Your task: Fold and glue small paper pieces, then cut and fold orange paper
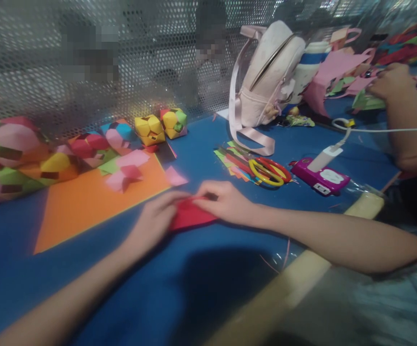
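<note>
The red paper [191, 216] is located between the person's two hands, just above or on the blue table [143, 298]. The right hand [226, 201] is clamped on its right part, thumb across the near face. The left hand [156, 216] lies against the left edge; blur prevents telling whether it pinches or presses. The hands are close together, the paper spanning them. The step in hand is judged to be folding or creasing. The next move would call for aligned edges, a steady left hand and firm pressure along the crease.

Beyond the left hand lies an orange sheet [96, 206], with pink paper pieces [127, 172] on it. Beyond the right hand are scissors [270, 172] with yellow and red handles; farther right, a purple power strip [322, 177].
</note>
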{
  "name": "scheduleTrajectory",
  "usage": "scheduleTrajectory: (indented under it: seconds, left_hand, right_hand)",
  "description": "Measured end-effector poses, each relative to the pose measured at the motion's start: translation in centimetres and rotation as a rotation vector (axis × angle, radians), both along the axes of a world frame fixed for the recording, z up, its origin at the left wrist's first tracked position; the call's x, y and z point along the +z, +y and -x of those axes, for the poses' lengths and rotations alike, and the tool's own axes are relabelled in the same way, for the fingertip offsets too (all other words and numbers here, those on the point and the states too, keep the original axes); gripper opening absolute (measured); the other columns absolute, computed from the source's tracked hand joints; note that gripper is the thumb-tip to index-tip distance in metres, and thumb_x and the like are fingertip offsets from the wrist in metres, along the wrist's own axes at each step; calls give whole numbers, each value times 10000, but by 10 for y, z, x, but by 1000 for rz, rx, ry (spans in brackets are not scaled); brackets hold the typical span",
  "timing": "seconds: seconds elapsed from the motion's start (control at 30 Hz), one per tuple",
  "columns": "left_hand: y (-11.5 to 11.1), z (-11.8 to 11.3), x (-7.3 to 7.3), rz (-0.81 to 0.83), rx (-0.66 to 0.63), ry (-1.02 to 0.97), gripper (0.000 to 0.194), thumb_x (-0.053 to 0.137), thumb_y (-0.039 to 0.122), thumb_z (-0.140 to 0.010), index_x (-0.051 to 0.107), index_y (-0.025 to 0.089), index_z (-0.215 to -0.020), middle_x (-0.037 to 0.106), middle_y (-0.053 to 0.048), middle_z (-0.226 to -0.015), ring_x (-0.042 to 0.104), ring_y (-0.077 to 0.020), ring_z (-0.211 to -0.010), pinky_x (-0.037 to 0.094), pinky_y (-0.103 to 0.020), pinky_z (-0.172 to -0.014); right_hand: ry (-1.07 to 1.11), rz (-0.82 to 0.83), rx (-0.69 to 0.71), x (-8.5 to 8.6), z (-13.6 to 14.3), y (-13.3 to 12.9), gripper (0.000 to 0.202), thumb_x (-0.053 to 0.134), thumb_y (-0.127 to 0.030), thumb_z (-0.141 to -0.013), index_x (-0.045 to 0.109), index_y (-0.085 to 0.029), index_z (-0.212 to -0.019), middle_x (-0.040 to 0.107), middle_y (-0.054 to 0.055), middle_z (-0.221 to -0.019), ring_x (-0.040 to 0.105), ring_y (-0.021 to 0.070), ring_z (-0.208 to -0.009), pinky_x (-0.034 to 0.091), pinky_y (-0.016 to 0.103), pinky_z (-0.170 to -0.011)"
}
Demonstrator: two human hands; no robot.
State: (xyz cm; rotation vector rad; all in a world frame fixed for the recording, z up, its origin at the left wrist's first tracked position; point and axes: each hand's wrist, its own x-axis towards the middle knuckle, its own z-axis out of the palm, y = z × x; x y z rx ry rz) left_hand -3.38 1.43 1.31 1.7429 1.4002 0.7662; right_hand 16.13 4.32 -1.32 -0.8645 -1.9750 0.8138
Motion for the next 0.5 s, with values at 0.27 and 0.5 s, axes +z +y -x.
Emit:
scheduleTrajectory:
  seconds: [0.27, 0.5]
  left_hand:
    - [-1, -5, 8, -47, -80, 5, 355, 605, 321, -745, 668, 198, -1072, 707, -81, -1055, 644, -243, -952, 502, -352, -842]
    - [-2, -8, 6, -83, -44, 113, 289, 559, 438, -822, 706, 197, -879, 732, -58, -910, 646, -222, -836, 499, -335, -817]
  right_hand:
    - [12, -185, 20, 3, -2, 1, 141, 591, -185, -863, 633, -153, -732, 645, 20, -742, 579, 113, -686, 440, 237, -655]
    - [7, -130, 64, 8, 1, -5, 86, 616, -196, -851, 658, -158, -787, 675, 22, -780, 603, 124, -729, 464, 248, -698]
